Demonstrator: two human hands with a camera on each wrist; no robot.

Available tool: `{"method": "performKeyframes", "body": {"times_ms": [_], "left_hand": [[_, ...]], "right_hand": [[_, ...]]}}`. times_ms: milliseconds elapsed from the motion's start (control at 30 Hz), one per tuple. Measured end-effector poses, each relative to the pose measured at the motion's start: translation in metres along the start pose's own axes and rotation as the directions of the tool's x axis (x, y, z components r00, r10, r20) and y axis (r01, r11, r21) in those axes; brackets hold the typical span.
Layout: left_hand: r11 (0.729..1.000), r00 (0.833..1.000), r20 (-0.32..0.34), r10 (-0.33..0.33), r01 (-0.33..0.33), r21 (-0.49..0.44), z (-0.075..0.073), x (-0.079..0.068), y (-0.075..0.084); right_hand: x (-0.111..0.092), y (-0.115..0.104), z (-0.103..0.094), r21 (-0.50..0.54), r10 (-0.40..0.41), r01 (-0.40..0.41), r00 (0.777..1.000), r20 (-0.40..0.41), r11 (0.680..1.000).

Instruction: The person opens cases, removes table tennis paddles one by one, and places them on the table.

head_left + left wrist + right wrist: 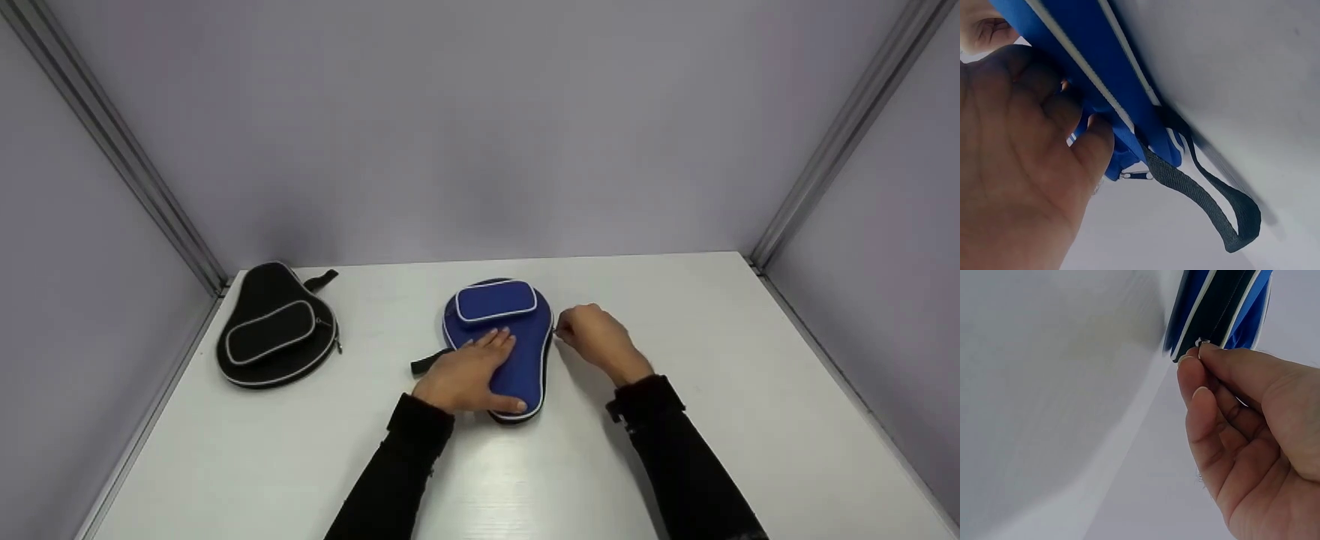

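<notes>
In the head view, the blue case is set near the middle of the white table, its long axis laid almost on the 12-to-6 line: the broad end, where a pocket is carried, is turned just short of 12 o'clock, the narrow end just short of 6. The two hands are kept apart. The left hand is laid over the face from the 7-to-8 o'clock side, its fingers pointed to about 1 o'clock and its thumb to about 3, across the narrow part. The right hand is held at 3 o'clock, its curled fingertips brought to the long edge. By judgement, the work turns on that edge, to which the right hand is the nearer. At 9 o'clock, well apart, a black case is touched by neither hand.

In the left wrist view, the blue case is seen slanted from 11 to 5 o'clock, and a looped strap is hung out towards 4. The right hand is partly shown near 10 o'clock. Nothing is seen to be gripped by the left hand, though its fingertips are partly hidden.

In the right wrist view, a small metal zip pull is pinched between thumb and forefinger. From it the dark edge band is run towards 1 o'clock, between two pale pipings.
</notes>
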State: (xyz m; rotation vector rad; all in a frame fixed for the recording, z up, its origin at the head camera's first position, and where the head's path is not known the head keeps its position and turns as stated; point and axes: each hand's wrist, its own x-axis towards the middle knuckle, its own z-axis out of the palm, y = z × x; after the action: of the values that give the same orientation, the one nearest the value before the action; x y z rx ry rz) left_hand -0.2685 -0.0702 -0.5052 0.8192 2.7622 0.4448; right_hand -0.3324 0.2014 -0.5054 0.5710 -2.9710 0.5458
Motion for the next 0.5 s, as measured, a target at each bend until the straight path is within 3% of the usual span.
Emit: {"method": "performKeyframes", "body": {"times_ms": [500], "left_hand": [[0.998,0.995,-0.074,-0.067,0.066,-0.023,0.000,-0.001,-0.007]], "right_hand": [[0.002,-0.018,0.008,0.012,-0.094,0.094,0.995,0.041,0.996]]}}
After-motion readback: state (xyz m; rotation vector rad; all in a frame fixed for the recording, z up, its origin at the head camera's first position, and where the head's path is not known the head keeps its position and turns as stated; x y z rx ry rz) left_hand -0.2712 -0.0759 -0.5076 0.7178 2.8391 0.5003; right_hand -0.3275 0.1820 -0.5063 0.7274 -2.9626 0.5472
